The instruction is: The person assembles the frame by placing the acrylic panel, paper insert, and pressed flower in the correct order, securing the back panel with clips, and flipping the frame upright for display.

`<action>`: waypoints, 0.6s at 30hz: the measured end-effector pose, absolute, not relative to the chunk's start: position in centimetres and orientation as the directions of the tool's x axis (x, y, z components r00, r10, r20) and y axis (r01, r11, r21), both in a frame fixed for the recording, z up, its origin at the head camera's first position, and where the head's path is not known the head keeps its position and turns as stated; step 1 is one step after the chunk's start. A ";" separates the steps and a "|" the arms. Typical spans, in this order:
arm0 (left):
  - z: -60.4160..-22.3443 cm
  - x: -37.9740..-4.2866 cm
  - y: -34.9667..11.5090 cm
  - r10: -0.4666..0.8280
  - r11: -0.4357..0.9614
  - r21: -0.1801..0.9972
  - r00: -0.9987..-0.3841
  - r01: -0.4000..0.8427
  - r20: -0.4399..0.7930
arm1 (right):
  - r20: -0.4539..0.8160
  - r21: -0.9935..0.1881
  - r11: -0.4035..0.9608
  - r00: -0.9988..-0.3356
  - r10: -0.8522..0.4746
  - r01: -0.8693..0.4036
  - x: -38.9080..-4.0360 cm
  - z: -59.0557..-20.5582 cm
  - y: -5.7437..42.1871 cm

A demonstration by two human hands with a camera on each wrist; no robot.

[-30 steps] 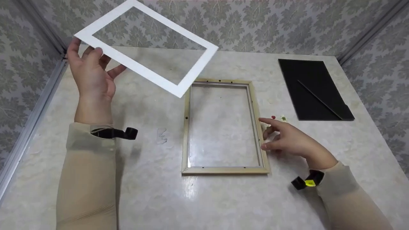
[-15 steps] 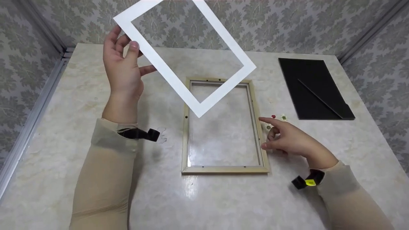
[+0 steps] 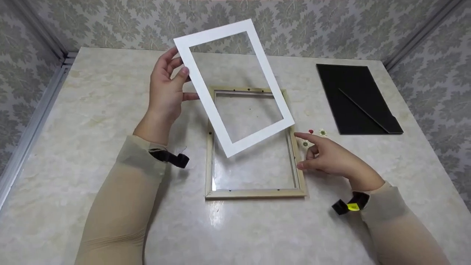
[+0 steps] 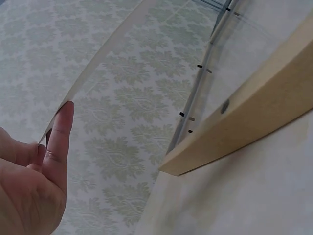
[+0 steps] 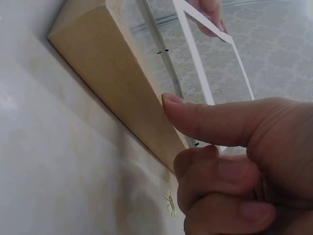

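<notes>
Marbled tabletop (image 3: 257, 228) bears the wooden frame (image 3: 255, 194), with the white mat (image 3: 269, 73) tilted above it, apart. Step in hand is judged to be fitting the mat to the frame; the next move calls for squaring and lowering it. Left hand (image 3: 167, 88) pinches the mat's edge; right hand (image 3: 329, 156), forefinger extended, touches the frame's side, not gripping.

The near counter (image 3: 254, 232) is giving free passage.
A white mat (image 3: 205, 95) is hanging tilted over the far part of the wooden frame (image 3: 254, 194), the left grip (image 3: 165, 90) barring the mat's left edge. The right grip (image 3: 329, 156) is blocking the frame's right rail; a narrow gap is separating nearby flowers (image 3: 322, 132) from the black board (image 3: 364, 92).
</notes>
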State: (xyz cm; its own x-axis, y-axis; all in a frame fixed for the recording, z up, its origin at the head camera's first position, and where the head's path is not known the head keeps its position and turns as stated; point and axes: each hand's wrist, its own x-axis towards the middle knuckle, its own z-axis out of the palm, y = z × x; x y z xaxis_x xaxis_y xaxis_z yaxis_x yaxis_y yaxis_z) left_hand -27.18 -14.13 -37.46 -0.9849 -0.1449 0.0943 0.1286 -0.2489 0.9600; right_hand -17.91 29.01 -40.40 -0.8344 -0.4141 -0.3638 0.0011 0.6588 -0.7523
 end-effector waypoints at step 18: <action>-40.3 -27.4 -13.3 0.022 -0.072 0.997 -1.000 -0.009 -0.008 | -0.369 -0.748 0.664 -0.831 -0.416 0.000 -17.9 -40.4 29.0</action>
